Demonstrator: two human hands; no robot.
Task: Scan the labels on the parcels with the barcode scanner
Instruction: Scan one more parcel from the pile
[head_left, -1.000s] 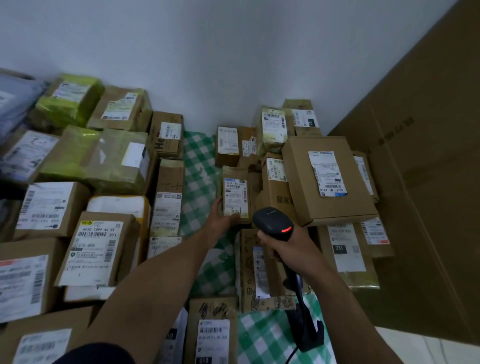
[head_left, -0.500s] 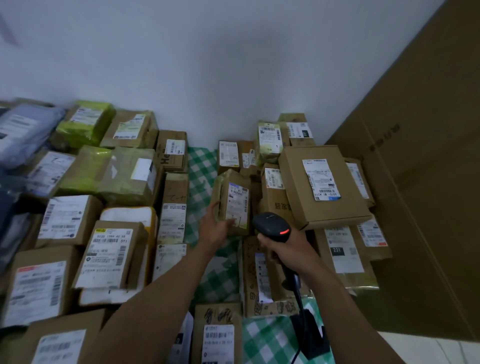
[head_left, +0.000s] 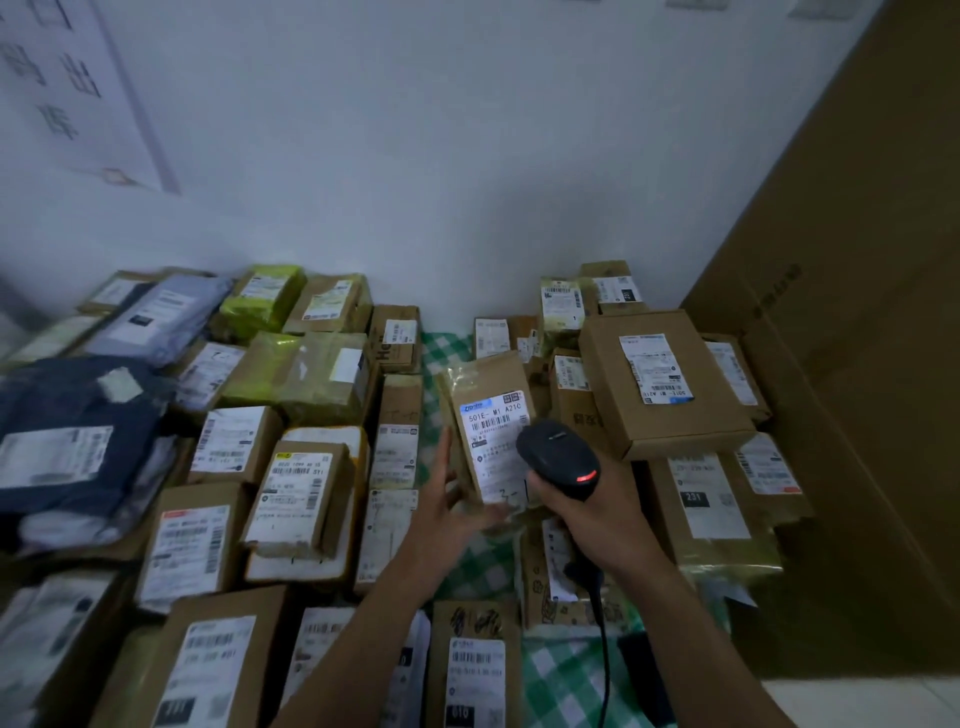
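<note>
Barcode scanner (head_left: 558, 460), its red light lit, is clamped in the fingers (head_left: 543, 487) of the right hand (head_left: 592, 519). Its head hangs just over the label (head_left: 496, 447) of a small parcel (head_left: 485, 379) at frame centre. The left hand (head_left: 447, 501) grips that parcel's lower edge, one finger straight up its side. Half a second ago the parcel stood lower in the heap; now it is raised and tilted back. Labelled parcels lie all around on a green checked cloth (head_left: 441, 353). A big flat box (head_left: 675, 428) crowds it at right.
</note>
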